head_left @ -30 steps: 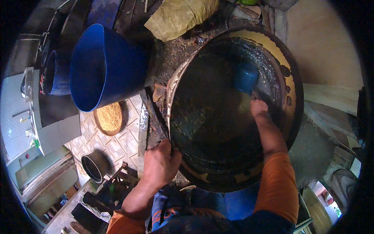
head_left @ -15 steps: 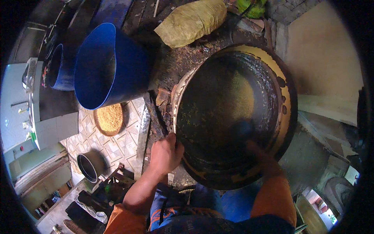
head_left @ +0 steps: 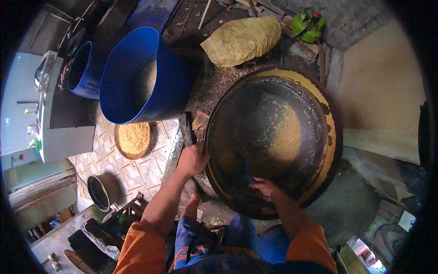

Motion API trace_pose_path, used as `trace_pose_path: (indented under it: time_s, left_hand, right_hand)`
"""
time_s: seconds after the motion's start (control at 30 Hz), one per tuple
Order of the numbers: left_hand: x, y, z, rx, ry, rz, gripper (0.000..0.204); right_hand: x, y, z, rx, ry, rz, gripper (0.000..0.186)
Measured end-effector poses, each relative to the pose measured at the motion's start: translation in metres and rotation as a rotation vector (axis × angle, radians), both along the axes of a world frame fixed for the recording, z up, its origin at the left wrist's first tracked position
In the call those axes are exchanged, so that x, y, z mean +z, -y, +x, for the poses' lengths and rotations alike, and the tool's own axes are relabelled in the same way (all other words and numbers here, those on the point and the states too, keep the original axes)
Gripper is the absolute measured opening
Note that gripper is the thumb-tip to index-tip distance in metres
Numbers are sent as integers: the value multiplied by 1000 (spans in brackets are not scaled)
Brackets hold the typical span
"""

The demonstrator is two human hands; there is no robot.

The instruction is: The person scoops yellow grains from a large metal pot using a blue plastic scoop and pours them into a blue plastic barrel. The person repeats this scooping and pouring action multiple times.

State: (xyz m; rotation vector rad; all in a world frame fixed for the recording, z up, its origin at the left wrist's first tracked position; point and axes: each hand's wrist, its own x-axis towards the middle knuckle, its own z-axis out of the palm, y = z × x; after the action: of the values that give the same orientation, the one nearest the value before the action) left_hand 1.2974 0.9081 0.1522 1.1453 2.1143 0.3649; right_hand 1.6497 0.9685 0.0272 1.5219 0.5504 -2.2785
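Note:
A large, round, blackened pan (head_left: 237, 109) with a worn yellow band along its rim stands in front of me. Pale yellow grain (head_left: 285, 137) lies in a patch on its inner right side, with loose kernels scattered about. My left hand (head_left: 193, 159) is closed at the pan's left rim. Inside the near part of the pan is my right hand (head_left: 264, 188), its fingers bent around a dark bluish thing (head_left: 247, 168). That thing is blurred against the black pan, so its kind does not show.
A tall blue tub (head_left: 175, 86) stands at the far left, a smaller blue tub (head_left: 82, 75) beside it. On the tiles are a round tray of yellow grain (head_left: 132, 139) and a dark pot (head_left: 101, 192). A tan sack (head_left: 244, 41) lies behind the pan; boards (head_left: 378, 86) stand right.
My right hand and the dark bluish thing have moved left and nearer me within the pan. My left hand stays at the rim. The whole view has shifted slightly.

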Motion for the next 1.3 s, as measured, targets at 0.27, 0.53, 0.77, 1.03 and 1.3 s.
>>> trace_pose_path:
  time_s: [0.27, 0.53, 0.77, 1.03, 1.3]
  left_hand:
    - [-17, 20, -21, 19, 108, 28, 34]
    - [19, 94, -46, 188, 297, -115, 51]
    - [10, 285, -61, 127, 232, -378, 56]
    - [7, 461, -51, 333, 284, -441, 62]
    - [-10, 541, -32, 443, 402, -449, 53]
  right_hand:
    - [156, -11, -43, -30, -146, 250, 25]
    - [272, 29, -75, -101, -179, 551, 29]
    - [328, 77, -196, 22, -347, 457, 33]
    - [263, 168, -426, 581, -509, 868, 9]
    - [247, 251, -619, 1305, -420, 1847, 35]
